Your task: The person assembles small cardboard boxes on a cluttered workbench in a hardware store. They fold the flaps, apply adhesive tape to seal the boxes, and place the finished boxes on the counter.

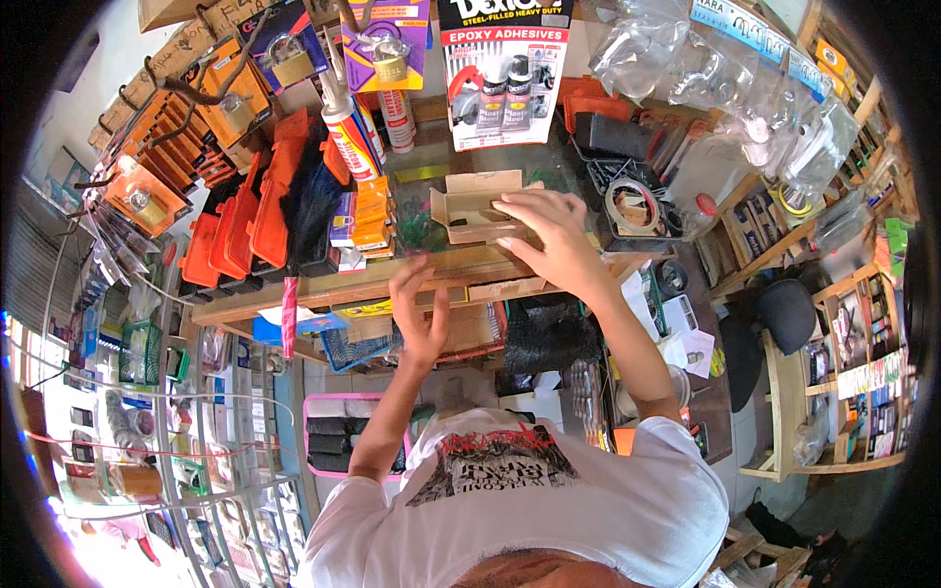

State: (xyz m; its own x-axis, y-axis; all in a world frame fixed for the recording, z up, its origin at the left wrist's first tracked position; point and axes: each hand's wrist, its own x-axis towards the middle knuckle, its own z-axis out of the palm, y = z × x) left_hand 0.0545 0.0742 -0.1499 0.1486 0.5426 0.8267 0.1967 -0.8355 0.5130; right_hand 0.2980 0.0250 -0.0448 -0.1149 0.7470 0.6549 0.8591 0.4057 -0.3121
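A small open cardboard box (pixel 480 183) with raised flaps lies on the glass-topped counter in front of me. My right hand (pixel 554 235) reaches over its right end, fingertips at the opening and thumb low against the front wall, gripping it. What the box holds is mostly hidden; its inside looks dark. My left hand (pixel 420 314) hovers by the counter's front edge, left of the box and apart from it, with fingers loosely bent, spread and holding nothing.
Behind the box hangs an epoxy adhesive pack (pixel 505 83). Orange cases (pixel 240 220), small orange boxes (pixel 371 218) and a sealant tube (pixel 348 132) crowd the left. A black bin with tape rolls (pixel 642 235) stands right. Padlock packs (pixel 291 61) hang upper left.
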